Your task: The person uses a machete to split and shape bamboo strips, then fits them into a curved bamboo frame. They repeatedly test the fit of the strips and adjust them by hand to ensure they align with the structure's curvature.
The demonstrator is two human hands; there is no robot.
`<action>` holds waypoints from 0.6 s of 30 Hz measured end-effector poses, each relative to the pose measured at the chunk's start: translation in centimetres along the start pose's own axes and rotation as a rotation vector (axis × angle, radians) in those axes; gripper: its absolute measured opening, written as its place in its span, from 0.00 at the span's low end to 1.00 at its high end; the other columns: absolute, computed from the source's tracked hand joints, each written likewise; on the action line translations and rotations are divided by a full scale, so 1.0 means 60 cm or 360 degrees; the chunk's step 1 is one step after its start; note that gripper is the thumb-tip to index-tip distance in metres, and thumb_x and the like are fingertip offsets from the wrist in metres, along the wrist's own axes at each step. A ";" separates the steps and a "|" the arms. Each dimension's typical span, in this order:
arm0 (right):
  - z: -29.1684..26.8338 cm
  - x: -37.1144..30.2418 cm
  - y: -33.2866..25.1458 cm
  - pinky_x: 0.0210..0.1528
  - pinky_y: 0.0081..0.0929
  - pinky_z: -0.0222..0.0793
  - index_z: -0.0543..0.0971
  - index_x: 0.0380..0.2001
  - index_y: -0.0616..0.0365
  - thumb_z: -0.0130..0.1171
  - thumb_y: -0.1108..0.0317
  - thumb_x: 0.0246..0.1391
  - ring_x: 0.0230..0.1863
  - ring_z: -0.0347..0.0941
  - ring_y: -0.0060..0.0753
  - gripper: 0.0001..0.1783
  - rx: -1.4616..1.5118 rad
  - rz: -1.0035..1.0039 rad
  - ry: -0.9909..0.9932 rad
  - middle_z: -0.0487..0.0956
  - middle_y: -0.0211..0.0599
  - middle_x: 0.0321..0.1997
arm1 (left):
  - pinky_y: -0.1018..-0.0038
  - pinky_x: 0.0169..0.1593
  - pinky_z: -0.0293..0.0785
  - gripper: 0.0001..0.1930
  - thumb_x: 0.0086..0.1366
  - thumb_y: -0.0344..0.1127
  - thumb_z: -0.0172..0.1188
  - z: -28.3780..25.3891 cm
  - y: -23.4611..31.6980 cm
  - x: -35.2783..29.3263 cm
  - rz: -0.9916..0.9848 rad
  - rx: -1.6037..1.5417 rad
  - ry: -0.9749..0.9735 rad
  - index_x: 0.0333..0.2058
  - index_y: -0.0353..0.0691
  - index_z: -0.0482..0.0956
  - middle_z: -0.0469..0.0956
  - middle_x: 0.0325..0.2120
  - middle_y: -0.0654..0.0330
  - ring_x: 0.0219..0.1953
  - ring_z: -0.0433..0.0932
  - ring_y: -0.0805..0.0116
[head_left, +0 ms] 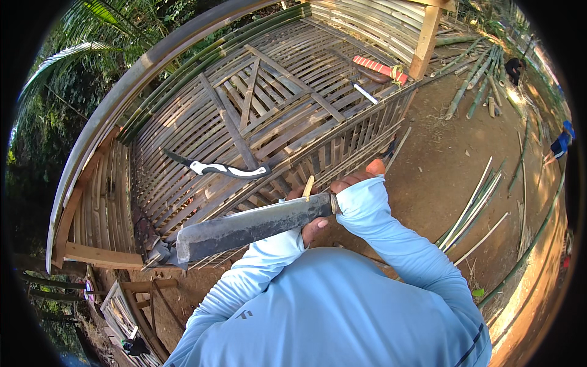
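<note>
My right hand (pixel 353 180) is closed round the handle of a machete (pixel 251 227); an orange-red butt end shows past the fist. Its broad, dark, worn blade points left across the front of my body, with a squared tip. Behind the blade, my left hand (pixel 313 229) is partly hidden; its thumb shows below the edge and some fingers above. A short pale bamboo piece (pixel 309 188) sticks up from those fingers, against or just behind the blade. Beyond lies a pruning saw (pixel 229 170) with a black and white handle, on the slatted bamboo platform (pixel 183 137).
A red wrapped sheath (pixel 379 68) and a white stick-like object (pixel 365 93) lie at the platform's far right. Metal tools (pixel 160 252) sit at its near left corner. Bamboo poles (pixel 483 76) and cut strips (pixel 474 208) lie on the dirt. Two people (pixel 559 144) are far right.
</note>
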State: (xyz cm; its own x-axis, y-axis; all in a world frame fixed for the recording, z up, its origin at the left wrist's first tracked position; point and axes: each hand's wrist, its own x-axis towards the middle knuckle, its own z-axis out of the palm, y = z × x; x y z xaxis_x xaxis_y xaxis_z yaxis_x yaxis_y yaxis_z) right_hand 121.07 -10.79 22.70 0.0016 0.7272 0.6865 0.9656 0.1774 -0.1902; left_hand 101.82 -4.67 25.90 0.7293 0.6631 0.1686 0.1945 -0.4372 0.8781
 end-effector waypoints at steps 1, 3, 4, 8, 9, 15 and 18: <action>0.000 -0.001 0.002 0.32 0.39 0.62 0.76 0.25 0.47 0.67 0.64 0.31 0.22 0.71 0.34 0.13 -0.0003 -0.0008 0.0014 0.71 0.27 0.18 | 0.65 0.49 0.75 0.29 0.60 0.50 0.68 0.001 0.003 0.000 -0.0003 0.0026 0.0009 0.51 0.34 0.75 0.81 0.40 0.50 0.43 0.81 0.58; 0.001 -0.003 0.006 0.32 0.39 0.62 0.76 0.25 0.47 0.67 0.64 0.30 0.22 0.71 0.34 0.13 -0.0009 -0.0025 0.0041 0.70 0.26 0.18 | 0.65 0.47 0.75 0.29 0.60 0.52 0.68 0.007 0.002 0.001 0.0021 0.0060 0.0039 0.50 0.35 0.76 0.82 0.38 0.52 0.41 0.81 0.57; 0.001 -0.003 0.006 0.32 0.39 0.62 0.76 0.25 0.47 0.67 0.64 0.30 0.22 0.71 0.34 0.13 -0.0018 -0.0029 0.0051 0.70 0.27 0.18 | 0.65 0.46 0.75 0.29 0.60 0.53 0.68 0.013 -0.006 0.001 0.0046 0.0071 0.0063 0.50 0.35 0.76 0.82 0.37 0.53 0.40 0.81 0.57; -0.012 0.001 0.003 0.31 0.38 0.66 0.76 0.25 0.50 0.65 0.67 0.31 0.24 0.74 0.36 0.12 -0.0015 -0.0041 0.0012 0.73 0.29 0.20 | 0.66 0.42 0.76 0.26 0.59 0.50 0.70 0.022 -0.012 -0.002 0.0131 0.0125 0.0141 0.48 0.36 0.77 0.82 0.34 0.55 0.36 0.81 0.59; -0.015 0.001 0.002 0.31 0.37 0.68 0.77 0.26 0.52 0.65 0.69 0.31 0.25 0.75 0.37 0.12 -0.0004 -0.0044 -0.0018 0.75 0.30 0.21 | 0.67 0.44 0.75 0.25 0.59 0.48 0.70 0.026 -0.021 -0.005 0.0127 0.0130 0.0164 0.48 0.37 0.77 0.82 0.36 0.55 0.38 0.81 0.60; 0.002 -0.004 0.006 0.36 0.42 0.61 0.77 0.26 0.48 0.65 0.69 0.31 0.24 0.72 0.36 0.13 -0.0052 0.0104 -0.0045 0.72 0.29 0.20 | 0.70 0.41 0.75 0.18 0.59 0.39 0.72 0.041 -0.047 -0.001 0.0100 0.0054 0.0339 0.44 0.36 0.79 0.82 0.34 0.57 0.35 0.80 0.64; 0.002 -0.003 0.004 0.38 0.42 0.60 0.77 0.27 0.49 0.66 0.69 0.31 0.25 0.73 0.36 0.13 -0.0018 0.0138 -0.0090 0.74 0.29 0.20 | 0.70 0.42 0.75 0.17 0.59 0.39 0.71 0.046 -0.061 -0.007 0.0047 0.0104 0.0424 0.43 0.36 0.80 0.81 0.34 0.57 0.35 0.80 0.64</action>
State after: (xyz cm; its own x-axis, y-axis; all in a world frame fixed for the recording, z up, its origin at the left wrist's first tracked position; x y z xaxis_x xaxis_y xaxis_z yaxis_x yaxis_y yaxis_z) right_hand 121.28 -10.78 22.45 0.0709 0.7758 0.6270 0.9653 0.1049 -0.2390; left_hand 102.61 -5.04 21.35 0.5386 0.7822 0.3130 0.2241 -0.4912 0.8417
